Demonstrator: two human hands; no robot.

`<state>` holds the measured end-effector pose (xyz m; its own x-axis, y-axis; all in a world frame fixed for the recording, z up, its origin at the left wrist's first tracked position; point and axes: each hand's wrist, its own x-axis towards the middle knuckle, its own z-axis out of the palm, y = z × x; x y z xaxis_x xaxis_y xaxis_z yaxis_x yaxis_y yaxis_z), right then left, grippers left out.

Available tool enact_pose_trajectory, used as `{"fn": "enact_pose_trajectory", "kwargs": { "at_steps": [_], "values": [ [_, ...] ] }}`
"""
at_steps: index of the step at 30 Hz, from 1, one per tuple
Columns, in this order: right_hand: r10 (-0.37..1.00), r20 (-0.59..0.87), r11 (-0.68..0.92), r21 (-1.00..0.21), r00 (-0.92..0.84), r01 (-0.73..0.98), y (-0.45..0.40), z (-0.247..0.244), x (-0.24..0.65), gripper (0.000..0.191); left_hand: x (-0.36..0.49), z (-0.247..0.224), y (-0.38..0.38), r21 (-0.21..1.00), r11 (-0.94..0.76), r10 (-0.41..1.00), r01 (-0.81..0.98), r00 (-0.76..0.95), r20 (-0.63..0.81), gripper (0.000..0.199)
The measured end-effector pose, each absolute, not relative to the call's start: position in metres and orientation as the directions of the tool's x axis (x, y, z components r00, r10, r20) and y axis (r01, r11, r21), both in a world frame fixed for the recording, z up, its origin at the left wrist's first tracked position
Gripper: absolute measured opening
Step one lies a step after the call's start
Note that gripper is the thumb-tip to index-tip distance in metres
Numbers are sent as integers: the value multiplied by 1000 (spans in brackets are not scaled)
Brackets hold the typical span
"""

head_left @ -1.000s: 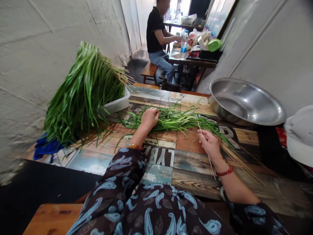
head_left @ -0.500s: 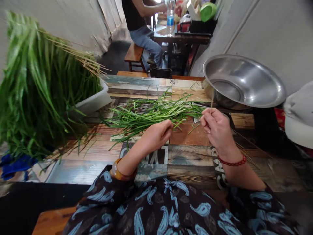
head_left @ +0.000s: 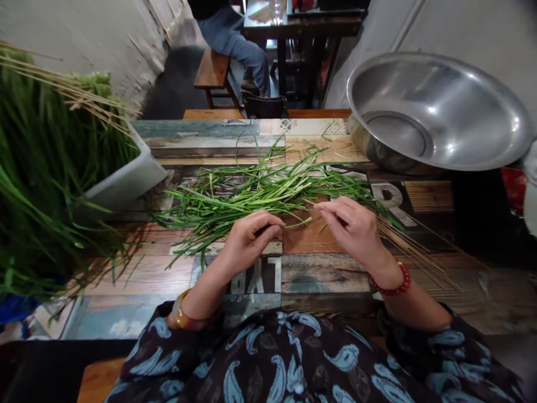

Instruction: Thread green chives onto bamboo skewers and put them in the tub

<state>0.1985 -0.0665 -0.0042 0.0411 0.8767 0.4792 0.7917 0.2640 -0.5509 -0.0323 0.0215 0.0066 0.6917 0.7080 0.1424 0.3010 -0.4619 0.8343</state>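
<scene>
A loose heap of green chives lies across the table in front of me. My left hand is closed at its near edge, thumb and forefinger pinched at the end of a chive stem that points to the right. My right hand is closed in a pinch on a thin bamboo skewer, whose tip sticks out leftward past the fingertips; the rest of it is hidden by the hand. Several more skewers lie on the table beside my right wrist.
At the left stands a white plastic tub piled with chives, skewers running across the top. A large steel basin sits at the back right. Beyond the wood-patterned table, a person in jeans sits on a wooden bench.
The view has tipped downward. My right hand has turned and moved left, bringing the skewer from upright to nearly level. My left hand's fingers have loosened from a fist to a pinch.
</scene>
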Motion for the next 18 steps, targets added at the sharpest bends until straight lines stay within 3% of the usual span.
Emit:
{"fn": "enact_pose_trajectory", "kwargs": {
  "at_steps": [6, 12, 14, 18],
  "values": [
    [917, 391, 308, -558, -84, 770, -66, -13, 200, 18, -31, 5, 20, 970, -123, 749, 211, 660, -48, 22],
    [943, 294, 307, -580, -158, 755, -69, -8, 205, 15, -32, -3, 20, 974, 224, 721, 36, 666, -190, 29],
    [948, 300, 266, -580, -102, 770, -69, -5, 210, 14, -33, -6, 23, 949, 315, 706, -8, 670, -229, 31],
    [907, 363, 17, -542, 216, 840, -70, -3, 230, 11, -34, -6, 27, 895, 417, 776, -161, 576, -257, 32]
  ]
}}
